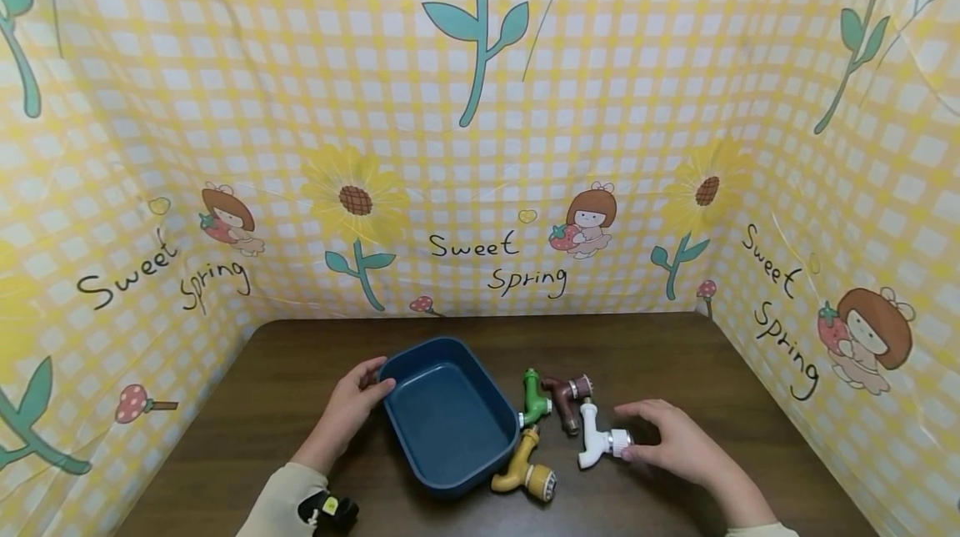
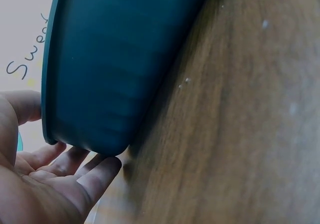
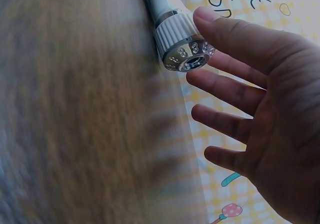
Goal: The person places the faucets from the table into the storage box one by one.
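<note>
In the head view a dark blue rectangular tub (image 1: 450,416) stands left of several taps, its inside bare. My left hand (image 1: 354,399) grips its far left corner, thumb over the rim; in the left wrist view the fingers (image 2: 100,176) lie against the tub's outer wall (image 2: 115,59). A white tap (image 1: 595,439) lies to the right, its ribbed knob pointing toward my right hand (image 1: 671,441). In the right wrist view the thumb and forefinger are spread around the knob (image 3: 180,32), the thumb tip close to it; whether it touches, I cannot tell. The other fingers are extended.
Between tub and white tap lie a green tap (image 1: 534,399), a maroon tap (image 1: 567,399) and a yellow tap (image 1: 522,470), the green and yellow ones close against the tub. The brown wooden table (image 1: 315,345) is walled by yellow checked cloth (image 1: 405,128) at the back and sides.
</note>
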Motion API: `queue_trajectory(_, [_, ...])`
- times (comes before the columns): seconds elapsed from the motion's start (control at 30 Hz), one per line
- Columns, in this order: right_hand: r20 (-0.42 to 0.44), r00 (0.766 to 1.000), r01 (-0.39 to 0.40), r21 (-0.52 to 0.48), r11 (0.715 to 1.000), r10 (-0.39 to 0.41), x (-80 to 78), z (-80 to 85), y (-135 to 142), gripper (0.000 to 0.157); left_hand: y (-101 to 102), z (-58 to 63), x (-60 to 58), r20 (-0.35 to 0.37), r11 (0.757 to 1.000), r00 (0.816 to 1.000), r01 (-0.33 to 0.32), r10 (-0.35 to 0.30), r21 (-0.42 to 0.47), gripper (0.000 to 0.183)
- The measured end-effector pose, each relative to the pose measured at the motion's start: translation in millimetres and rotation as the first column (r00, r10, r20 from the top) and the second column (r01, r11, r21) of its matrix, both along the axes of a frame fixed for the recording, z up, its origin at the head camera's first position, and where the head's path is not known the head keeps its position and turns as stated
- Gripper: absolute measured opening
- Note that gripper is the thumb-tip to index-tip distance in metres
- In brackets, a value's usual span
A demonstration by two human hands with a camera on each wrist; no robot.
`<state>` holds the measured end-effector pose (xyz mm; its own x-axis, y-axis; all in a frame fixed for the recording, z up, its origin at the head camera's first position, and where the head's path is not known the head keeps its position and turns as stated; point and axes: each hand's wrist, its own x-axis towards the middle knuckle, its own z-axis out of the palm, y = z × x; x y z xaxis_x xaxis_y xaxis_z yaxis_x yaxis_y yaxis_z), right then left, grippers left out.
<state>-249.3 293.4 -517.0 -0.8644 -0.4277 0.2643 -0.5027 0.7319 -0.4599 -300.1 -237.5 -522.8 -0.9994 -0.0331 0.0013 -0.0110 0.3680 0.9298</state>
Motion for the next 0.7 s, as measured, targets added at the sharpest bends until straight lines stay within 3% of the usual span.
queue_trajectory(0.33, [0.054,0.998,0.014,-0.005,1.000,-0.013,0.1,-1.2,-0.5,0.048,-1.0,-0.6,0.3,0.003,1.000,1.000,0.018,-0.018,0.008,0.060])
queue_trajectory(0.7, [0.079,0.997,0.009,0.001,1.000,-0.009,0.2,3.6,-1.5,0.045,0.0,-1.1,-1.9,0.011,1.000,1.000,-0.003,0.003,0.003,0.059])
